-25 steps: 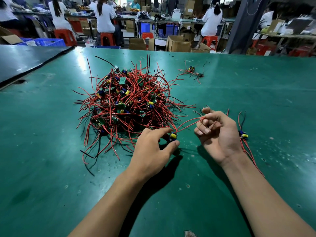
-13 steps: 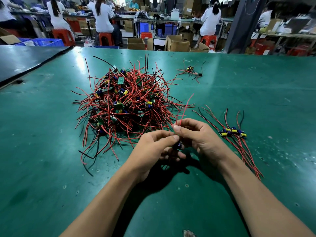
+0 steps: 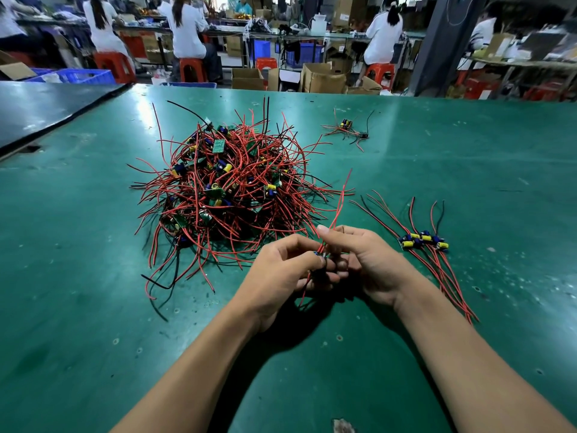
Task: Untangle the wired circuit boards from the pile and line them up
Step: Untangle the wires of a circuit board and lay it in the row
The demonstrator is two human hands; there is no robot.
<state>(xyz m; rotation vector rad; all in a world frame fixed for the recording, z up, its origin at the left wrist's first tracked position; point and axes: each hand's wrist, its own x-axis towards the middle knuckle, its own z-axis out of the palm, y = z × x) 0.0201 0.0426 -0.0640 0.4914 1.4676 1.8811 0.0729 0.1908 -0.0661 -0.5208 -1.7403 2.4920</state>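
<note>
Circuit boards sit tangled in a pile (image 3: 231, 195) on the table (image 3: 93, 307). To its right, a sorted row (image 3: 423, 240) lies with leads parallel, presumably to avoid re-snagging. The left hand (image 3: 281, 276) pinches one freed board (image 3: 321, 256) and the right hand (image 3: 371, 264) pinches its red wires (image 3: 338, 207).

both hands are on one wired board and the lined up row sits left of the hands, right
Not quite: the left hand and right hand do hold one wired board, but the head view shows the lined-up row to their right.
</note>
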